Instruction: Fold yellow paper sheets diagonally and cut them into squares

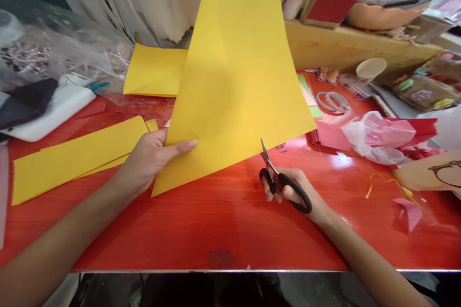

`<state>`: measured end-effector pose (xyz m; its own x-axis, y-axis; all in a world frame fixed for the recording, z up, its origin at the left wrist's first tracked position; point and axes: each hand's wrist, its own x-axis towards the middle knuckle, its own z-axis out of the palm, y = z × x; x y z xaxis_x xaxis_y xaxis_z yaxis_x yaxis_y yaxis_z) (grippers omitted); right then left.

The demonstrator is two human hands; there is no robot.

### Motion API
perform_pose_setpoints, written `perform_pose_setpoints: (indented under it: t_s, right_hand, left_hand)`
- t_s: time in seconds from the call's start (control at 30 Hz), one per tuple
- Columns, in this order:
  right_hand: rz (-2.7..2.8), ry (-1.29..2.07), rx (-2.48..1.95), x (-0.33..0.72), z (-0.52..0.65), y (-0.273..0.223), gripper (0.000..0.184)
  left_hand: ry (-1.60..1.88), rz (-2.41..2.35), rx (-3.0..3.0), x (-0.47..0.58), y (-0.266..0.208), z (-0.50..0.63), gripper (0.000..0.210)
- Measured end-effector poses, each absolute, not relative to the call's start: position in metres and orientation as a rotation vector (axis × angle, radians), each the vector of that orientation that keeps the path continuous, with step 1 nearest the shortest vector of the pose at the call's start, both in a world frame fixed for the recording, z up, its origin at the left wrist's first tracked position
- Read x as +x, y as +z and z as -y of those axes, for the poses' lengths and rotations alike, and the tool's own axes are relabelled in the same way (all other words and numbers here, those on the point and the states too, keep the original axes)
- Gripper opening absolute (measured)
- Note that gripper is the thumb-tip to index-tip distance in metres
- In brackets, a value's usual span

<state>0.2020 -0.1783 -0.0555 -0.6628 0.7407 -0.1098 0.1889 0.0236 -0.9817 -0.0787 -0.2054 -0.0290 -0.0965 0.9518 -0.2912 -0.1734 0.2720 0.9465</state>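
Note:
My left hand (154, 156) grips a large yellow paper sheet (237, 67) by its lower left edge, thumb on the front face. The sheet stands tilted up above the table, with a faint crease near its upper left. My right hand (293, 189) is closed round the black handles of a pair of scissors (275, 172). Their blade tips meet the sheet's lower edge, right of its middle; how far they reach into the paper I cannot tell. Beside my left hand lies a stack of yellow paper strips (79, 158). Behind the sheet rests a folded yellow paper piece (154, 69).
The red table (216, 230) has its front edge near me. Pink paper and white tissue (382, 134) lie at the right, near a pink scrap (408, 213) and a clear tubing coil (333, 102). Plastic bags (72, 53) crowd the back left. A wooden ledge (317, 41) holds jars and bowls.

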Motion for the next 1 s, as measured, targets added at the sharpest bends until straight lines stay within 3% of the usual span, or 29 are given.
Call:
perform_pose_setpoints:
  t_s: [1.0]
  right_hand:
    - [1.709, 1.654, -1.138, 0.201, 0.1787, -0.0648, 0.049]
  left_hand:
    - [1.18, -1.291, 0.854, -0.0812, -0.0324, 0.2028, 0.029]
